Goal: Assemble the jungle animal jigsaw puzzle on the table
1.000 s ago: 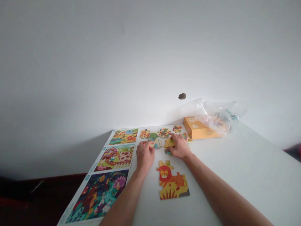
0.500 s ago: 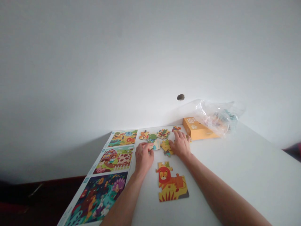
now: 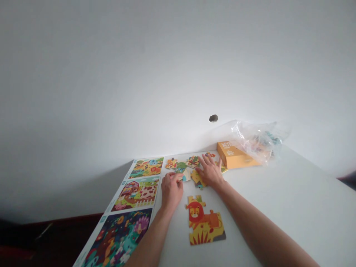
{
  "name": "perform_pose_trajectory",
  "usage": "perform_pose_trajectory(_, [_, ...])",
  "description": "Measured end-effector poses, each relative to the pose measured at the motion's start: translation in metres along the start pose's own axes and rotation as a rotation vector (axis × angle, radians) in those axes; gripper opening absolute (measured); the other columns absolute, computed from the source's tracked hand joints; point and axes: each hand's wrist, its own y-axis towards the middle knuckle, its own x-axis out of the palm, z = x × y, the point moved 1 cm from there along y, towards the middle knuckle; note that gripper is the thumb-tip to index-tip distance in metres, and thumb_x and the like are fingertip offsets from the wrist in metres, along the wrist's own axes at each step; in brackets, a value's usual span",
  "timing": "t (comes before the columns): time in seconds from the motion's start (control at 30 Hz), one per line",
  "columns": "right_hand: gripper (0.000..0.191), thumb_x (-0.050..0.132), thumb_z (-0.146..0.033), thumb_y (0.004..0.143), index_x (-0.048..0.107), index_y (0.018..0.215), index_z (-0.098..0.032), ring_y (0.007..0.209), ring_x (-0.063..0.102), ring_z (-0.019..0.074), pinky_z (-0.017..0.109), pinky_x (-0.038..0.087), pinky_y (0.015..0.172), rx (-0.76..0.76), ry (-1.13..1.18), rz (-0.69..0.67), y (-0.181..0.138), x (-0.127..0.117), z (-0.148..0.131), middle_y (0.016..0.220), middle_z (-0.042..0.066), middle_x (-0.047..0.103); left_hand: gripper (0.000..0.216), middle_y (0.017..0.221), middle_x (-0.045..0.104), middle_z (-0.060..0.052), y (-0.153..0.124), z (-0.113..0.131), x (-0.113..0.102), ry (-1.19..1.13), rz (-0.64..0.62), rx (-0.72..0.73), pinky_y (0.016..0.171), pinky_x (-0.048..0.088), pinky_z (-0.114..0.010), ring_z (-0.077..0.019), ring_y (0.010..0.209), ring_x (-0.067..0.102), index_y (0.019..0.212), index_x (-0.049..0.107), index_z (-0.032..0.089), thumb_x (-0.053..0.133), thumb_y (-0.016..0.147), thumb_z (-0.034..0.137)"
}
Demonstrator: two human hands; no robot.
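- Viewing from my remote post, I record a pale wall (image 3: 172, 74) filling the upper part of the head view.
- White table (image 3: 286, 200) runs up to the wall; both hands work over its far half.
- Sheet (image 3: 136, 194) at the table's left side carries three printed animal scenes in a row.
- Loose pieces (image 3: 192, 161) lie in a cluster at the far side, between sheet and box.
- Clear bag (image 3: 250, 142), crumpled, rests over the box; I cannot make out its coloured contents.
- Orange box (image 3: 240, 161) lies to the right of the cluster, partly under the bag.
- Lion section (image 3: 205, 222), several joined pieces, lies flat between the forearms (image 3: 244, 218), nearer me than the cluster and apart from it.
- Right hand (image 3: 210, 172) is palm down over the cluster, fingers spread apart; I cannot tell what lies under the palm.
- Left hand (image 3: 171, 188) has thumb and forefinger together, clamped on the edge of a pale piece.
- Yellow piece (image 3: 196, 178) lies beside the right thumb; I cannot confirm contact.
- Pale piece (image 3: 187, 175), marked with blue, sits at the left fingertips, between the two hands.
- Hole (image 3: 213, 118), dark, pierces the wall above the box.
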Motion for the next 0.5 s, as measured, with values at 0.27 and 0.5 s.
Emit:
perform_pose_trajectory(0.27, [0.031, 0.05, -0.045, 0.095, 0.064, 0.117, -0.028, 0.121, 0.047, 0.029, 0.068, 0.002, 0.109, 0.046, -0.006, 0.083, 0.0032, 0.002, 0.0004, 0.127, 0.01, 0.059, 0.032, 0.1, 0.06, -0.007, 0.0002, 0.0053, -0.0039, -0.009, -0.016, -0.017, 0.09, 0.046, -0.038, -0.0234, 0.097, 0.058, 0.101, 0.071, 0.025, 0.058, 0.077, 0.007])
perform_pose_trajectory(0.5, [0.028, 0.055, -0.047, 0.092, 0.065, 0.116, -0.035, 0.123, 0.044, 0.0324, 0.072, -0.004, 0.105, -0.008, -0.018, 0.035, 0.0015, 0.0071, -0.0007, 0.122, 0.006, 0.063, 0.033, 0.101, 0.06, -0.008, -0.0002, 0.0077, -0.0049, -0.001, -0.022, -0.018, 0.089, 0.046, -0.038, -0.0243, 0.097, 0.058, 0.101, 0.071, 0.025, 0.057, 0.078, 0.006])
